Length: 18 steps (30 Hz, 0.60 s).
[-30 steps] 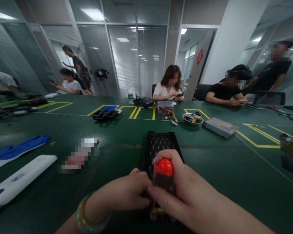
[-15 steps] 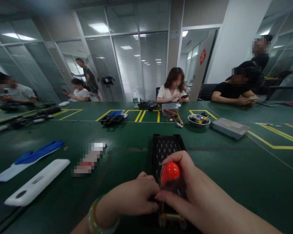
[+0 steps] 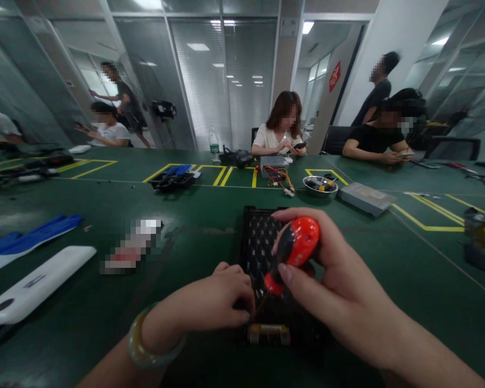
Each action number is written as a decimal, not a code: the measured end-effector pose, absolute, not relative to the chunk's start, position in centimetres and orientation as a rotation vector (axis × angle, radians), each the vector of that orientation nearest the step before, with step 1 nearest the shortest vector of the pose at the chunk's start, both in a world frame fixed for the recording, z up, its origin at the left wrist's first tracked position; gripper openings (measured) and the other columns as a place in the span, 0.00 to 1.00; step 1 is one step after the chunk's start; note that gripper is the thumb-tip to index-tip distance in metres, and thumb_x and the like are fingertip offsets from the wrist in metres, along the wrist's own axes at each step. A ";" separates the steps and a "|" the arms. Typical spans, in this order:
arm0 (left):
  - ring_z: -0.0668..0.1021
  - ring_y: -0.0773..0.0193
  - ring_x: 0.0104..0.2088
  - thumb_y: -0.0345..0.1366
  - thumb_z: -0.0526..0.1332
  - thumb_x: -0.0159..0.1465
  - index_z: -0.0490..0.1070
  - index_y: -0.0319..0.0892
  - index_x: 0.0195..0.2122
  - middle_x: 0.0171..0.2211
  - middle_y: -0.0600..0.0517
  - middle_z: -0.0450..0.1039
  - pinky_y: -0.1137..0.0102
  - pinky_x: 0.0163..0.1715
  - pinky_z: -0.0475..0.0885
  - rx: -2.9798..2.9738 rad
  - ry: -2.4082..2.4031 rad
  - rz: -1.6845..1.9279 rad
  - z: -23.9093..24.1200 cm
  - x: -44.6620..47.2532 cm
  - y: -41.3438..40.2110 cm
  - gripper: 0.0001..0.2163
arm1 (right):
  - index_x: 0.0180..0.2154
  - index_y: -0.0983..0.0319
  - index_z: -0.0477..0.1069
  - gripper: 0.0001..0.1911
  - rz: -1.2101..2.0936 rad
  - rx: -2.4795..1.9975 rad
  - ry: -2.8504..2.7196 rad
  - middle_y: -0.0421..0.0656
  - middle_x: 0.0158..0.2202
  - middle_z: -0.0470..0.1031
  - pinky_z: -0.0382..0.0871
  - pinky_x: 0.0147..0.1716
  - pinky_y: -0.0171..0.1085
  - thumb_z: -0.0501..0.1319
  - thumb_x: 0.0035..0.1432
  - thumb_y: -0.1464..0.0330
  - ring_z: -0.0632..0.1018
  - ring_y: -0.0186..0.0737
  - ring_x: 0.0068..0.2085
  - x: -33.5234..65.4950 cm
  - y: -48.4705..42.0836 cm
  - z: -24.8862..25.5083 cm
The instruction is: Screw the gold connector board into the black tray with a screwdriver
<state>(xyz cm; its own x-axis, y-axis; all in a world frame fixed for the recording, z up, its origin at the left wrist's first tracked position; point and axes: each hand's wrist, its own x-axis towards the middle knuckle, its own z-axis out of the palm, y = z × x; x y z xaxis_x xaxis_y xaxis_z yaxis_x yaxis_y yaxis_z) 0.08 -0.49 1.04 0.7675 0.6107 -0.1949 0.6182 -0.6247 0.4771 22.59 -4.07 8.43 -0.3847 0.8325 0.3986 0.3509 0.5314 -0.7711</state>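
Observation:
My right hand [image 3: 331, 275] is wrapped round the red and black handle of a screwdriver [image 3: 303, 240]. Its thin shaft slants down and left toward the fingertips of my left hand [image 3: 216, 299]; the tip is hard to make out. That left hand, a bangle [image 3: 139, 345] on its wrist, has curled fingers closed at the left edge of a long black case [image 3: 262, 234]. A patterned inside surface shows at the case's far end. Near me a gold-coloured cylindrical part [image 3: 269, 333] lies across it. My hands hide part of the case.
On the left lie a blue-and-white glove [image 3: 32, 234] and a white device [image 3: 40, 283] with a cable. Farther off are a black tray [image 3: 173, 180], bundled wires [image 3: 278, 178], a metal bowl [image 3: 320, 186] and a grey box [image 3: 366, 198]. Several people sit or stand beyond.
The screwdriver has tilted: its handle now leans up and right, showing its side and red collar. My right hand has turned with it. The view has shifted, and my left hand stays at the case's edge.

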 end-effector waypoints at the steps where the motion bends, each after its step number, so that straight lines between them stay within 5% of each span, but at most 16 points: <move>1: 0.73 0.59 0.46 0.33 0.65 0.61 0.79 0.47 0.36 0.38 0.56 0.77 0.64 0.50 0.58 2.400 0.934 -0.014 1.0 0.1 -0.4 0.04 | 0.58 0.48 0.59 0.26 0.655 -0.984 -1.945 0.39 0.42 0.74 0.73 0.30 0.34 0.61 0.60 0.70 0.78 0.38 0.38 23.1 -3.9 8.6; 7: 0.73 0.59 0.47 0.36 0.67 0.62 0.81 0.49 0.36 0.36 0.56 0.78 0.64 0.51 0.54 2.351 0.857 0.020 0.7 0.1 -0.1 0.03 | 0.56 0.55 0.64 0.25 0.234 -1.286 -2.036 0.40 0.39 0.72 0.69 0.32 0.36 0.62 0.56 0.70 0.74 0.37 0.34 25.1 -3.3 10.3; 18: 0.73 0.58 0.47 0.35 0.67 0.61 0.80 0.50 0.34 0.37 0.56 0.78 0.64 0.49 0.54 2.306 0.913 0.004 -0.2 0.5 0.1 0.03 | 0.46 0.57 0.63 0.14 0.238 -1.482 -2.149 0.37 0.34 0.72 0.62 0.33 0.38 0.60 0.57 0.67 0.71 0.38 0.32 24.7 -1.4 9.7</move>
<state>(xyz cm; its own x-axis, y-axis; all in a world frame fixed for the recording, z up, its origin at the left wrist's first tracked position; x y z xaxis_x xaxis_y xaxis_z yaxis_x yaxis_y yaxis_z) 0.47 0.09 -0.19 0.7577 0.6131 -0.2233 0.6112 -0.5470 0.5721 24.73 -1.44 9.67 -0.2704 0.9109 0.3116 0.8205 0.3874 -0.4203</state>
